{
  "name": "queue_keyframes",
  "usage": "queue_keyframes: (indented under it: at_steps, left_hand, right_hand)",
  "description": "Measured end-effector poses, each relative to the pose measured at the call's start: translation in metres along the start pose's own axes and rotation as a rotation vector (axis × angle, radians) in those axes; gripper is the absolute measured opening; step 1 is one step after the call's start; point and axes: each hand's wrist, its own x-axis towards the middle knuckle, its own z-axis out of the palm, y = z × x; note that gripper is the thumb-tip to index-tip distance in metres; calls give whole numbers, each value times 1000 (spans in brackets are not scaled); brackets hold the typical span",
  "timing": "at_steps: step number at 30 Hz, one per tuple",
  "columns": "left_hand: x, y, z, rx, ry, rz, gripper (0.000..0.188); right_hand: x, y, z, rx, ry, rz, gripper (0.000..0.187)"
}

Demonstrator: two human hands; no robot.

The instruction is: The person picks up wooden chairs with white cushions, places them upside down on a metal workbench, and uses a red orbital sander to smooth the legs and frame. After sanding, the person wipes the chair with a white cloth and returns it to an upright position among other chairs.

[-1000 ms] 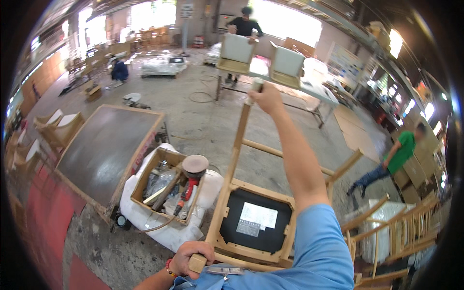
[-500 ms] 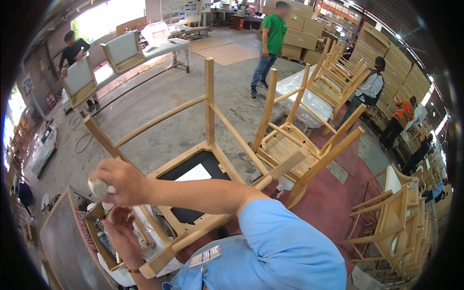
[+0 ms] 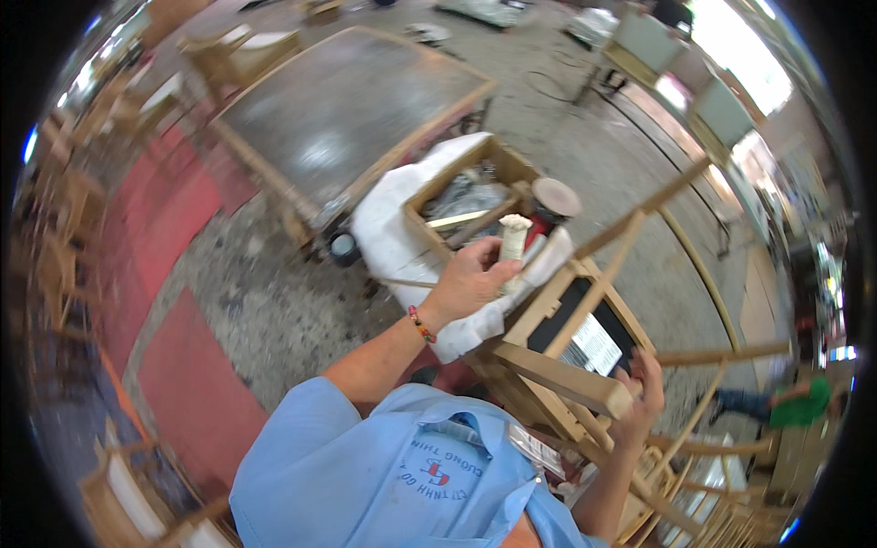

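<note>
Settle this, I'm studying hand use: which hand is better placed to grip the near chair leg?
Probably the right hand: it is beside the chair leg, apparently empty, while the left hand holds a whitish roll.

- Left forearm point(image 3: 379, 361) slants up out of a short sleeve point(image 3: 297, 447), well to the left of the chair point(image 3: 566, 374).
- Left wrist point(image 3: 434, 315), roughly in line with the forearm, also lies left of the chair.
- Left hand point(image 3: 470, 279), raised left of the chair's seat, is closed in a grip, thumb set against bent fingers.
- Right forearm point(image 3: 607, 498) rises steeply at the chair's near side.
- Right hand point(image 3: 644, 388) is beside a chair leg's near end, fingers spread and loosely bent; contact is unclear.
</note>
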Motion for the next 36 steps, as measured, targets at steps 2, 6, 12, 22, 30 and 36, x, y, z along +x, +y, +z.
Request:
queue_keyframes:
  at_steps: [2,6,12,22,30,36]
  left_hand:
    - [-27,-10,-58,315,241,-58,40]
    - [-63,-52,-171,694,631,-259,44]
    - [-75,-123,-293,903,853,-598,43]
    - [-24,-170,-325,937,865,-815,46]
    - [-30,-157,-313,896,925,-797,59]
    - [-104,-162,-310,772,1011,-574,78]
  right_hand:
    - [-26,9,-8,37,47,123,40]
    - [-61,49,-7,-112,-6,297,38]
    - [-73,69,1,-181,-23,265,33]
    - [-81,78,-4,-147,54,247,28]
    - [-71,62,-1,-305,102,101,19]
    - [-64,34,8,-275,103,171,20]
